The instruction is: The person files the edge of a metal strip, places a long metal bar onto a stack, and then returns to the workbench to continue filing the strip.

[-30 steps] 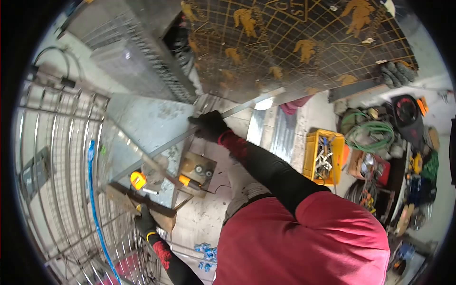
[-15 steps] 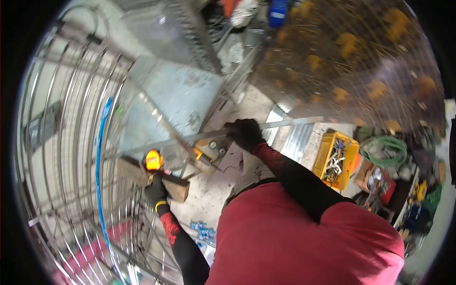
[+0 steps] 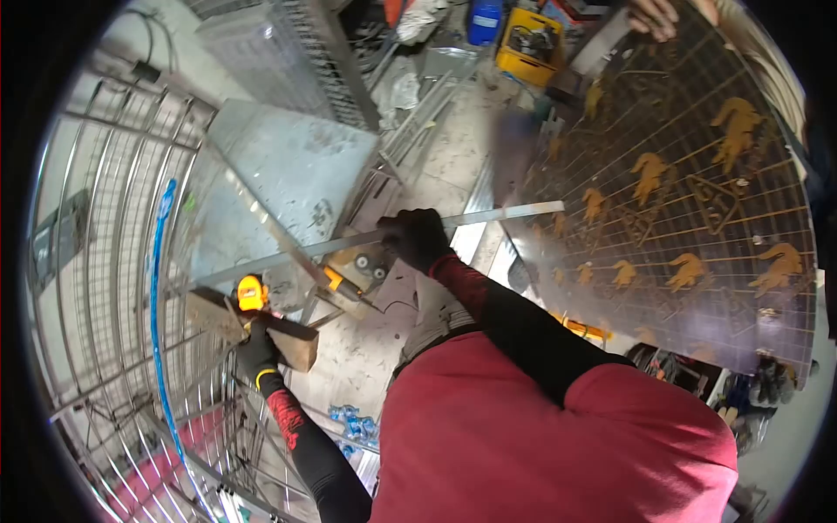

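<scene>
My right hand (image 3: pixel 417 238), in a black glove, is closed round a long flat metal bar (image 3: pixel 514 211) that slants across in front of me. Lower left, my left hand (image 3: pixel 258 349), gloved too, is closed at an orange-yellow tape measure (image 3: pixel 252 292); its fingers hide the lower part of it. Against that hand is a wooden block (image 3: pixel 295 346). A narrow strip (image 3: pixel 275 228) crosses the bar at an angle. Near the crossing lies an orange-and-black handled tool (image 3: pixel 342 281).
A wire rack (image 3: pixel 113 261) with a blue cord (image 3: pixel 157 288) stands at left. Beyond the bar is a grey metal panel (image 3: pixel 279 166). At right, another person's hand (image 3: pixel 654 17) holds a large patterned sheet (image 3: pixel 671 200). A yellow crate (image 3: pixel 527 48) sits at the back.
The patterned sheet has come lower and nearer on the right, covering most of the yellow crate there. Another person's hand now shows. My view has shifted slightly; both hands keep their hold.
</scene>
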{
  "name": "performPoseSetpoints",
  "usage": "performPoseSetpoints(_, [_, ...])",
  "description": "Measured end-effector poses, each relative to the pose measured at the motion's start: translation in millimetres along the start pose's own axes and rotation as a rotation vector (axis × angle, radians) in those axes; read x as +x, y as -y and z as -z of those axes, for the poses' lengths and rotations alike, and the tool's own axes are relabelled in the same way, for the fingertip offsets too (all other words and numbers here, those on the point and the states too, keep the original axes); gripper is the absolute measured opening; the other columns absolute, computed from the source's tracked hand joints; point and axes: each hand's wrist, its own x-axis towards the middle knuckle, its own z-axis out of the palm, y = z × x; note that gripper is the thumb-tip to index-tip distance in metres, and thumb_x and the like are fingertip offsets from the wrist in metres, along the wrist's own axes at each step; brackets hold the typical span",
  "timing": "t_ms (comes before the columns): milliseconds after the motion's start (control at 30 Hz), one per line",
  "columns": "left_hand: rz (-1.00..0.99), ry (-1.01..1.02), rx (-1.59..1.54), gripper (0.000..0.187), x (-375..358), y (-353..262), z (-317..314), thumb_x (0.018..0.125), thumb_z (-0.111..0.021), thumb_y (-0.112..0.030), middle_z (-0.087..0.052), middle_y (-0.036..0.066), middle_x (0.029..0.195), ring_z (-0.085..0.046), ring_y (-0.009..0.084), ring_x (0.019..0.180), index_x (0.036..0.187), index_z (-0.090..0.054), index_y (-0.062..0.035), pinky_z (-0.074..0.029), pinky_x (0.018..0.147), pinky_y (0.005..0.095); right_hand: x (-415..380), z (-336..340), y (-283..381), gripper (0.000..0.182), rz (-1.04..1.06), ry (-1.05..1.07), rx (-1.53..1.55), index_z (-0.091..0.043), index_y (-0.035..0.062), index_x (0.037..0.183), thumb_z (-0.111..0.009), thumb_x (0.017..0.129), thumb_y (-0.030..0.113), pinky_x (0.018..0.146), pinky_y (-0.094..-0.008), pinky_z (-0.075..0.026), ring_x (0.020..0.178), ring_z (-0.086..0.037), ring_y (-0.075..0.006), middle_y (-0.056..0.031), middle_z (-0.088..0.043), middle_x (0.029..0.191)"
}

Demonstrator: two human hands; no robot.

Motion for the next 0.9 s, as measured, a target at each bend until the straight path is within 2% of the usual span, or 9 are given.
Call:
performPoseSetpoints(133, [-0.044, -0.109, 0.028, 0.085, 26.3, 27.1, -12.7, 0.084, -0.067, -0.072, -0.076, 0.033, 0.100, -0.077, 0.0417, 0.099, 0.106, -0.076, 0.0096, -0.055, 0.084, 0.0535, -7.8, -3.1, -2.4, 0.024, -0.004, -0.011, 0.023, -0.076, 0.0226, 0.102, -0.081, 0.081, 0.033, 0.070, -0.0489, -0.056, 0.076, -0.072, -0.0313, -0.0064, -0.071, 0.080])
performPoseSetpoints(233, [-0.027, -0.131, 0.040, 0.082, 16.8, 19.5, -10.0, 0.081, -0.072, -0.067, -0.076, 0.032, 0.109, -0.075, 0.0443, 0.108, 0.114, -0.075, 0.0083, -0.056, 0.090, 0.0520, -11.3, -1.6, 3.8, 0.020, 0.014, 0.033, 0.017, -0.075, 0.0228, 0.099, -0.080, 0.084, 0.036, 0.069, -0.0483, -0.057, 0.075, -0.073, -0.0314, -0.0073, -0.071, 0.079])
performPoseSetpoints(367, [0.119, -0.107, -0.089, 0.073, 12.0, 13.1, -9.8, 0.076, -0.075, -0.065, -0.078, 0.028, 0.100, -0.076, 0.0438, 0.102, 0.097, -0.079, 0.0046, -0.056, 0.089, 0.0518, -5.5, 9.9, 9.9, 0.019, -0.002, 0.127, 0.102, -0.075, 0.0208, 0.100, -0.077, 0.088, 0.035, 0.072, -0.0474, -0.058, 0.079, -0.074, -0.0316, -0.0083, -0.073, 0.082])
performPoseSetpoints(533, [0.125, -0.049, -0.122, 0.074, -14.8, -17.3, 13.8, 0.075, -0.074, -0.065, -0.078, 0.027, 0.099, -0.076, 0.0448, 0.102, 0.100, -0.078, 0.0051, -0.056, 0.088, 0.0522, 21.0, 20.6, 5.9, 0.019, -0.066, 0.270, 0.118, -0.077, 0.0199, 0.103, -0.078, 0.087, 0.031, 0.076, -0.0461, -0.058, 0.082, -0.074, -0.0327, -0.0095, -0.074, 0.087])
performPoseSetpoints(633, [0.111, -0.290, -0.027, 0.077, -5.5, -1.4, -8.4, 0.073, -0.075, -0.065, -0.078, 0.029, 0.101, -0.076, 0.0465, 0.102, 0.101, -0.077, 0.0060, -0.057, 0.088, 0.0532, 47.3, 11.2, -2.3, 0.024, 0.006, 0.258, 0.018, -0.079, 0.0164, 0.109, -0.078, 0.087, 0.027, 0.077, -0.0434, -0.058, 0.084, -0.075, -0.0305, -0.0075, -0.076, 0.089])
performPoseSetpoints(700, [0.149, -0.129, -0.113, 0.085, -17.8, -15.1, 8.4, 0.071, -0.077, -0.070, -0.076, 0.031, 0.107, -0.074, 0.0452, 0.109, 0.108, -0.075, 0.0063, -0.057, 0.091, 0.0533, 66.0, 8.8, -11.4, 0.028, 0.041, 0.222, 0.031, -0.079, 0.0194, 0.114, -0.077, 0.087, 0.027, 0.079, -0.0422, -0.058, 0.085, -0.074, -0.0298, -0.0081, -0.076, 0.090])
performPoseSetpoints(800, [0.171, -0.141, -0.141, 0.084, -15.5, -10.7, 3.8, 0.072, -0.079, -0.069, -0.077, 0.027, 0.110, -0.074, 0.0434, 0.108, 0.112, -0.073, 0.0038, -0.057, 0.093, 0.0511, 95.8, 9.3, -21.2, 0.033, 0.207, 0.097, 0.139, -0.080, 0.0225, 0.116, -0.082, 0.082, 0.027, 0.078, -0.0444, -0.058, 0.084, -0.073, -0.0324, -0.0104, -0.076, 0.093])
performPoseSetpoints(867, [0.161, -0.182, -0.192, 0.084, -21.5, -14.9, 9.1, 0.071, -0.080, -0.069, -0.078, 0.025, 0.108, -0.075, 0.0421, 0.107, 0.116, -0.071, 0.0017, -0.058, 0.091, 0.0505, 121.6, 32.9, -3.7, 0.038, 0.065, 0.328, 0.015, -0.079, 0.0199, 0.120, -0.083, 0.082, 0.024, 0.081, -0.0420, -0.060, 0.084, -0.074, -0.0317, -0.0119, -0.077, 0.095])
performPoseSetpoints(900, [0.157, -0.178, -0.216, 0.084, -23.1, -16.5, 9.1, 0.071, -0.080, -0.068, -0.078, 0.025, 0.108, -0.075, 0.0418, 0.106, 0.117, -0.071, 0.0010, -0.058, 0.091, 0.0504, 128.4, 27.1, -12.7, 0.037, 0.209, 0.193, 0.000, -0.079, 0.0172, 0.119, -0.082, 0.083, 0.023, 0.078, -0.0427, -0.059, 0.081, -0.074, -0.0314, -0.0122, -0.076, 0.094])
